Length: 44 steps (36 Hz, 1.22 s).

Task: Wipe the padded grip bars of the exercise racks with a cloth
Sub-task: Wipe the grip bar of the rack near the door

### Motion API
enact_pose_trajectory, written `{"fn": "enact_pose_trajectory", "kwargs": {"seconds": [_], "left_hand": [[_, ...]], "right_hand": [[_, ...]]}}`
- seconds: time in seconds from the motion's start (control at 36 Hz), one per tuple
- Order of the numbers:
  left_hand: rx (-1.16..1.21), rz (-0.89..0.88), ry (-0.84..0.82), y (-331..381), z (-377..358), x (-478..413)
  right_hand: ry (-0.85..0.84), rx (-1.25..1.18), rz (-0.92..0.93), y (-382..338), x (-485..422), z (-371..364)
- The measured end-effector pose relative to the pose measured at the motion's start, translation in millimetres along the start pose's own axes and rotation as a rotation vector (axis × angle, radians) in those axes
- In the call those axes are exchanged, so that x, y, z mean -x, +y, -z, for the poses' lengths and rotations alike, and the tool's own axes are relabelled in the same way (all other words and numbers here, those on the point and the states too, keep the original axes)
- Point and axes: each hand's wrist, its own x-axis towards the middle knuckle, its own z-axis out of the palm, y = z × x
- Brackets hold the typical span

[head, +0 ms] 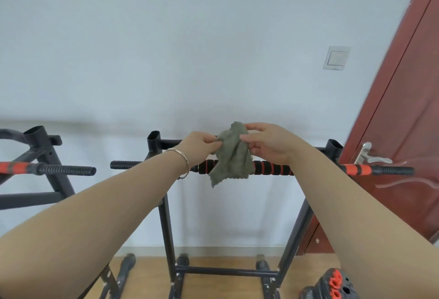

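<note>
- Head view: a grey-green cloth, crumpled and ragged along its lower edge, is held up between both hands in front of the middle exercise rack.
- The left hand pinches the cloth's left edge; the right hand pinches its upper right part between thumb and fingers. A thin bracelet sits on the left wrist.
- The cloth hangs with its long axis roughly vertical, its top bunched between the hands and its lowest corner pointing down and slightly left.
- It drapes across the padded grip bar; whether it touches the bar cannot be told.
- That bar, wrapped in red and black foam rings, runs level from left to right, with ribbed black ends sticking out past the uprights.
- A second rack stands to the left, with its own orange and black bar lying along the same line.
- Behind are a pale wall, a light switch, and a reddish-brown door with a silver handle.
</note>
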Motion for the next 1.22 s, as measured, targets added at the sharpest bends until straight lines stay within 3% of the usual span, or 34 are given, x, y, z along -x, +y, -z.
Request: {"fn": "enact_pose_trajectory", "kwargs": {"seconds": [0.14, 0.28, 0.42, 0.5, 0.64, 0.78, 0.86, 0.94, 1.03, 1.22], "left_hand": [[0.146, 0.028, -0.003, 2.8, -4.6, -4.7], [0.394, 0.097, 0.014, 14.1, -23.5, -10.5], [0.451, 0.166, -0.013, 15.7, -33.0, -16.6], [0.393, 0.111, -0.197, 13.3, -33.4, -16.2], [0.065, 0.010, -0.505, 14.7, -29.7, -11.5], [-0.129, 0.047, -0.679, 14.9, -19.8, -8.5], [-0.240, 0.052, -0.677, 11.8, -19.7, -9.5], [-0.318, 0.026, -0.590, 6.2, -21.5, -14.1], [-0.377, 0.011, -0.490, -1.4, -20.6, -17.1], [-0.192, -0.041, -0.348, -11.9, -20.7, -16.8]], "right_hand": [[0.087, 0.168, -0.046, 12.4, 12.0, 24.3], [0.198, 0.042, -0.037, 21.3, 18.4, 40.9], [0.199, 0.039, -0.099, 29.1, 22.1, 52.4], [0.205, 0.045, -0.056, 31.3, 20.5, 55.5], [0.139, 0.078, -0.048, 28.5, 18.0, 63.0], [0.036, 0.316, -0.104, 23.5, 25.2, 71.4], [-0.011, 0.610, -0.147, 23.8, 29.1, 67.9], [0.022, 0.715, -0.166, 26.9, 28.7, 63.1], [0.078, 0.711, -0.150, 30.7, 28.1, 62.2], [0.092, 0.518, -0.020, 42.6, 30.2, 66.4]]}}
